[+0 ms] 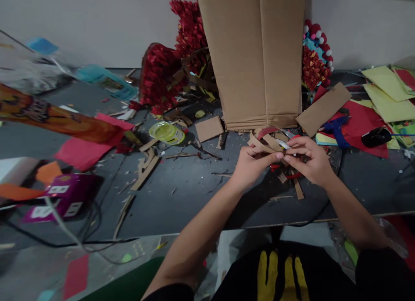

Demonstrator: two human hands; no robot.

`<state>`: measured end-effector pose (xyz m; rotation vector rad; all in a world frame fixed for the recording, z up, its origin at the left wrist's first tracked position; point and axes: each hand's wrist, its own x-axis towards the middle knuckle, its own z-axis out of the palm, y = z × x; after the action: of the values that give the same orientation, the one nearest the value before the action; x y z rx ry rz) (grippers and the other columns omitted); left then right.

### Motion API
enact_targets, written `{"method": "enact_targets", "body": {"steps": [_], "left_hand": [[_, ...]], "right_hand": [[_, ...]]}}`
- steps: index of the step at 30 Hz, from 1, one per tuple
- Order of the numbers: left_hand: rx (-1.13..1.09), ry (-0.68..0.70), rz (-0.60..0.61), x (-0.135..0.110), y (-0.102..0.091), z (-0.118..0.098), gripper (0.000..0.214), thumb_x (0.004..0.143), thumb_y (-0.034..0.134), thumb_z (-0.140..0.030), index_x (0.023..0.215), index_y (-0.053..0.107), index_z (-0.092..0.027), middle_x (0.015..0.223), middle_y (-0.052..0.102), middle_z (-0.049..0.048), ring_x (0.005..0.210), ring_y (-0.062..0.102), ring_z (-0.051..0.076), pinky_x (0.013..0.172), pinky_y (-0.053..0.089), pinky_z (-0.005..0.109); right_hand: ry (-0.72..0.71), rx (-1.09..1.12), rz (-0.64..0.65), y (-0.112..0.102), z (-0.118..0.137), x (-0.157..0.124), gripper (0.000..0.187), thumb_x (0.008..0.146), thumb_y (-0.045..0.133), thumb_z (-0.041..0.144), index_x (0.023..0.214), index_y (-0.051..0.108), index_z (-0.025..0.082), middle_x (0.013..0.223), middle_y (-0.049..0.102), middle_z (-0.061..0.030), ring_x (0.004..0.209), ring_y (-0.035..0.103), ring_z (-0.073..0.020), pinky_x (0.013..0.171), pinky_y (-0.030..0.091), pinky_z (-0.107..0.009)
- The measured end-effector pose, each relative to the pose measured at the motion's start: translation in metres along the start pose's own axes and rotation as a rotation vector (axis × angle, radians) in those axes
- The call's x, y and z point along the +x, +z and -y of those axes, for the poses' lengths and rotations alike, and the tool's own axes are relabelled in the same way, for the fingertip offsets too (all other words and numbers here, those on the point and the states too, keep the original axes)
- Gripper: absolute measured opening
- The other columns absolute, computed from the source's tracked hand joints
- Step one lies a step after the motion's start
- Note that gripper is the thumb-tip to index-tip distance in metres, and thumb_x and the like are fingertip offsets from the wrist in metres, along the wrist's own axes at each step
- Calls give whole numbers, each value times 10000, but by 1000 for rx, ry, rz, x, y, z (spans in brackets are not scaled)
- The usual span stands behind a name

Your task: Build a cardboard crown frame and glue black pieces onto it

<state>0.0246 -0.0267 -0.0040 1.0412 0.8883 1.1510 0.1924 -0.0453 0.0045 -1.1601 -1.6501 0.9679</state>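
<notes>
Left hand (251,168) grip clamped on curled cardboard strips (258,144), right hand (314,162) grip pinched on small white piece (284,144) beside them, fingertips close together. Strips sit just over worktop (194,188), in front of tall cardboard panel (246,59). Yellow-green tub (167,133) to the left, red sheet (366,128) and blue object (339,129) to the right.

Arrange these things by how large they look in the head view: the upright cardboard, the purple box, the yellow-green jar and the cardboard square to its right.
1. Upright cardboard
2. Purple box
3. Yellow-green jar and cardboard square: they look too alike to rank.
</notes>
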Motion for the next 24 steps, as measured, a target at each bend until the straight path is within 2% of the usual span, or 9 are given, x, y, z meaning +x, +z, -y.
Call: {"method": "enact_targets", "body": {"steps": [6, 9, 15, 19, 24], "left_hand": [[-97, -105, -65, 1, 3, -1, 264, 494, 848, -338, 665, 734, -173, 747, 727, 33, 699, 651, 147, 708, 529, 285], [-96, -115, -59, 0, 4, -1, 259, 485, 852, -325, 631, 722, -155, 700, 713, 24, 613, 616, 113, 634, 516, 249], [-151, -174, -7, 0, 2, 0, 305, 527, 833, -362, 720, 731, -148, 721, 712, 32, 606, 626, 112, 615, 529, 236], [-86, -88, -33, 0, 2, 0, 269, 515, 837, -349, 651, 719, -148, 691, 707, 33, 615, 631, 122, 605, 531, 231], [-78, -26, -76, 1, 3, 1, 216, 518, 834, -319, 596, 716, -156, 673, 706, 28, 633, 637, 131, 639, 535, 254]], "right_hand": [[-7, 0, -34, 3, 1, 1, 271, 790, 629, 350, 1007, 553, 207, 890, 693, -32, 824, 683, -138, 607, 515, -205], [-32, 2, -70, 4, 1, 2, 255, 778, 646, 356, 966, 551, 213, 817, 682, -10, 748, 669, -126, 580, 495, -212], [-67, 92, -86, 3, 3, 4, 211, 778, 656, 326, 871, 489, 235, 744, 639, 39, 616, 581, -77, 546, 453, -203], [-51, 125, -67, 4, 5, 4, 233, 773, 662, 328, 850, 462, 235, 738, 625, 46, 601, 551, -67, 539, 438, -197], [-37, 83, -83, 2, 3, 3, 206, 796, 638, 338, 897, 492, 233, 779, 638, 31, 681, 610, -88, 586, 463, -209]]}}
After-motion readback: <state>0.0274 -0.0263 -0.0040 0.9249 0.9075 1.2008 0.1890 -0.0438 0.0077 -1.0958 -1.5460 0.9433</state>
